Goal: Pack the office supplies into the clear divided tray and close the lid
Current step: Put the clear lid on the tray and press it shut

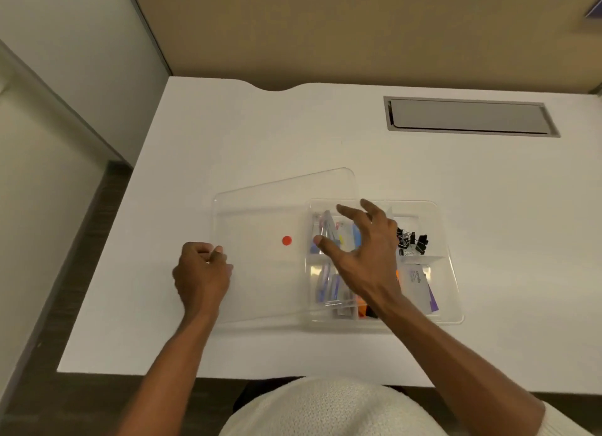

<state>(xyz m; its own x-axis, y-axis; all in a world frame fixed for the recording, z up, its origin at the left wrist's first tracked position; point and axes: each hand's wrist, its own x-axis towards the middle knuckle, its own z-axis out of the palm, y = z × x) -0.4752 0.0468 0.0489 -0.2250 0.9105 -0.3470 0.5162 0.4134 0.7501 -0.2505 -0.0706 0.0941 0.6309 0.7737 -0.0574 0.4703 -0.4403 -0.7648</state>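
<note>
The clear divided tray (pixel 451 272) sits on the white desk and holds black binder clips (pixel 412 240), a pale card pack (pixel 420 282) and colourful small supplies (pixel 329 230). The clear lid (pixel 260 207), marked with a red dot (pixel 286 240), lies to the tray's left, its right edge overlapping the tray's left compartments. My left hand (pixel 202 272) pinches the lid's left edge. Spread open, my right hand (pixel 361 250) hovers over the tray's middle, fingers above the lid's right edge; whether it touches is unclear.
A grey cable-port flap (pixel 469 116) is set into the white desk (pixel 228 136) at the back right. A tan partition wall (pixel 325 28) stands behind the desk. The desk's front edge runs just in front of my torso.
</note>
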